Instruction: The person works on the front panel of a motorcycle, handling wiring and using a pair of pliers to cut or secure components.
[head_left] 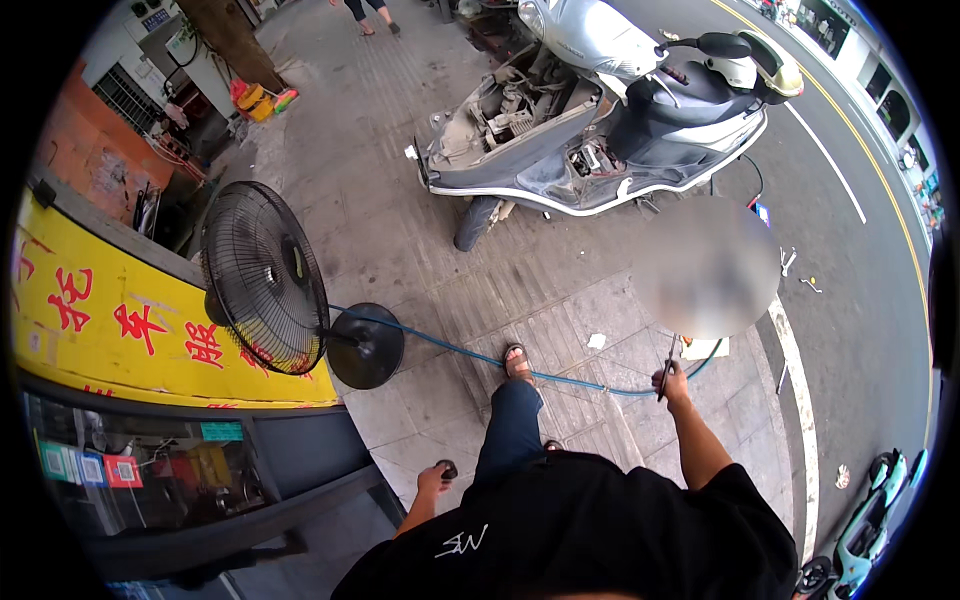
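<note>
My right hand (pixel 674 385) is closed around a long, thin dark tool (pixel 667 372) whose exact kind I cannot make out. It is held above the pavement, close to a blue hose (pixel 625 391). Down by my left leg, my left hand (pixel 432 482) is closed on a small dark round object (pixel 448 469), too small to name. Ahead stands a silver scooter (pixel 590 130) with its front panels off and inner parts bare. A blurred patch beyond my right hand hides what lies there.
A black pedestal fan (pixel 265 275) stands on a round base (pixel 366 346) at the left, beside a yellow sign board (pixel 150 320). The hose crosses the pavement by my foot. Loose wrenches (pixel 788 262) lie near the kerb line. A teal scooter (pixel 868 520) is at lower right.
</note>
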